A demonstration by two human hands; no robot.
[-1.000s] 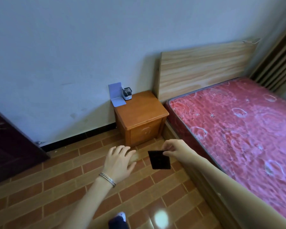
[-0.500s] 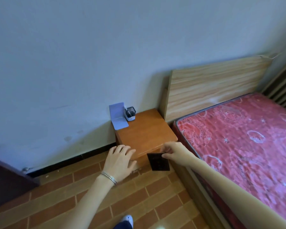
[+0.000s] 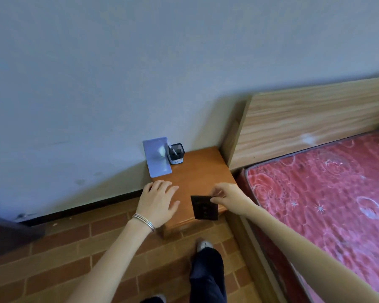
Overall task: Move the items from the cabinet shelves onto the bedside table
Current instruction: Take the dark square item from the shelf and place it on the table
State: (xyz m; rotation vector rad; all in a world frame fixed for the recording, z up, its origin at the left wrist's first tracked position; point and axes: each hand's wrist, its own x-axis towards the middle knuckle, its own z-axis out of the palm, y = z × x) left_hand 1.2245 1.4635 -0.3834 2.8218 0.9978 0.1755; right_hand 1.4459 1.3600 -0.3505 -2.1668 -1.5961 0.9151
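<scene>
A flat dark square plate (image 3: 205,207) hangs from my right hand (image 3: 227,194), which pinches its upper right corner over the front right part of the wooden bedside table (image 3: 200,171). My left hand (image 3: 158,201) hovers flat over the table's front left corner, fingers spread, holding nothing. At the back of the table top a pale blue bent bookend (image 3: 157,157) leans on the wall, and a small black and white pen holder (image 3: 176,154) stands beside it.
The bed with a red patterned mattress (image 3: 328,193) and a wooden headboard (image 3: 311,121) adjoins the table on the right. A dark cabinet edge (image 3: 7,232) shows at far left. My leg and shoe (image 3: 204,246) stand on the brick-pattern floor before the table.
I have stepped closer to the bedside table. Both hands moved forward and now sit over its front edge; the dark plate stays pinched in my right hand.
</scene>
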